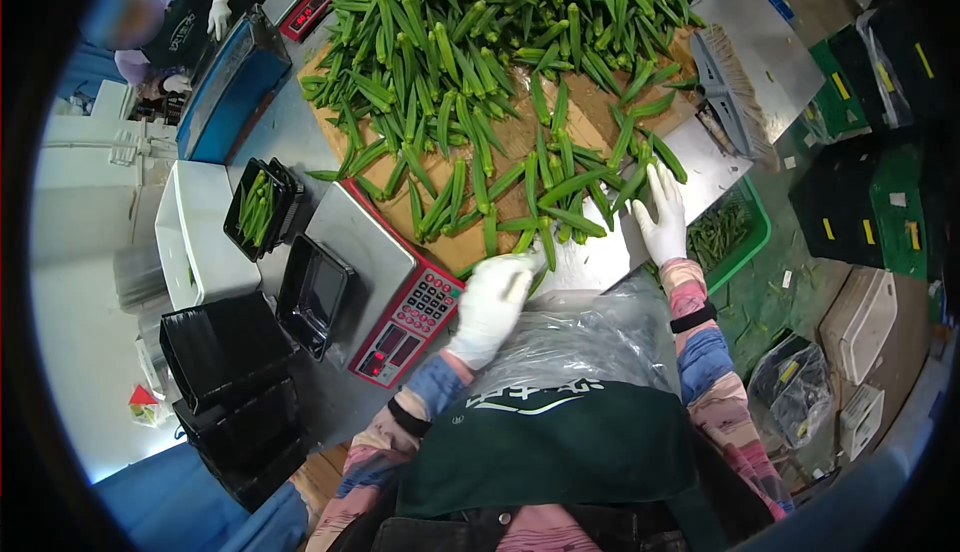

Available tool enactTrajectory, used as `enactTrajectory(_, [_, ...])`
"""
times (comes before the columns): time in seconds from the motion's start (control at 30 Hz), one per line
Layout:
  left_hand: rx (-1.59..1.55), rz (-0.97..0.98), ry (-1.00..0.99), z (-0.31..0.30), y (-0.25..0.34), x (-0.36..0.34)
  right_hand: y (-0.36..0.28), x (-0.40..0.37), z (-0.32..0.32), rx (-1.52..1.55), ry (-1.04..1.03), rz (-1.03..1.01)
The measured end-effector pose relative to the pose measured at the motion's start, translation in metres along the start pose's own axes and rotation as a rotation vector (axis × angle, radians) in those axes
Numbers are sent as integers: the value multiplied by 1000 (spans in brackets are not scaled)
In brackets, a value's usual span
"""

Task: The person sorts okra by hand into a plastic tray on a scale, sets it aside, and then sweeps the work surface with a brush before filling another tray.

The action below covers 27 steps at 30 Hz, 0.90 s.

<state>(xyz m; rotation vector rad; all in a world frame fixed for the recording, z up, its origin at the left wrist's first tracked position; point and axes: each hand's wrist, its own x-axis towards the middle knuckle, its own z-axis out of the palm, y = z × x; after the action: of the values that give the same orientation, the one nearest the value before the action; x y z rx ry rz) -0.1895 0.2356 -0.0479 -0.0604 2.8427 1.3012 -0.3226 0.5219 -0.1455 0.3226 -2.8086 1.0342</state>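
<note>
A large heap of green okra (460, 62) covers the cardboard (435, 244) on the metal table. My left hand (490, 310), in a white glove, is closed at the heap's near edge, beside the okra tips; what its fingers hold, if anything, is hidden. On the right, my gloved right hand (662, 216) has its fingers spread against okra pods near the table's edge, thumb apart. Left of my left hand stands a red digital scale (375, 272). An empty black tray (318, 294) lies by the scale, and another black tray (262, 207) holds several okra.
Stacks of black trays (225, 352) stand at the lower left, near a white bin (205, 242). A brush (735, 92) lies at the right. Below the table edge is a green basket (762, 227). A co-worker with white gloves (219, 16) is at the upper left.
</note>
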Motion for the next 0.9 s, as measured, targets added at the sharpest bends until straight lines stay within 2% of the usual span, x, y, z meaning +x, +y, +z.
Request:
enactTrajectory(0.07, [-58,-204,137,-5,-24,-10,2,-16,1,5,6,54])
enactTrajectory(0.1, [-146,-238,203,-9,-34,-9,7,-24,4,-11,-2,69])
enactTrajectory(0.13, [-366,-358,236,-9,-40,-10,11,-30,7,-27,-9,83])
enactTrajectory(0.2, [-479,-457,274,-13,-48,-1,10,-39,12,-31,58,57])
enactTrajectory(0.3, [-510,-396,234,-16,-46,22,5,-43,16,22,140,141])
enactTrajectory(0.37, [-524,-383,197,-15,-22,51,-1,-33,16,235,139,402])
enactTrajectory(0.43, [-404,-220,170,10,-43,82,-6,-15,22,480,168,626])
enactTrajectory(0.47, [-346,-162,170,24,-45,98,-5,-7,28,456,168,620])
enactTrajectory(0.53, [-100,-230,99,37,-21,117,0,6,43,409,169,609])
enactTrajectory(0.57, [115,-205,56,44,-19,125,1,14,42,246,153,614])
enactTrajectory(0.6, [98,-252,-10,48,-19,131,3,18,39,271,106,626])
enactTrajectory(0.67, [-262,-401,-103,37,-12,137,11,23,33,319,11,651])
enactTrajectory(0.7, [-334,-422,-22,35,-5,135,16,21,32,279,12,626])
enactTrajectory(0.73, [-242,-259,157,51,-37,133,23,17,27,356,14,666])
enactTrajectory(0.8, [-269,-60,282,45,-35,136,10,10,-2,515,13,738])
enactTrajectory(0.83, [-9,35,269,39,-26,129,8,9,-6,413,103,757])
enactTrajectory(0.87, [95,51,178,33,-5,126,0,17,-20,416,97,793])
enactTrajectory(0.9, [71,122,136,43,-3,123,-5,24,-25,348,170,686])
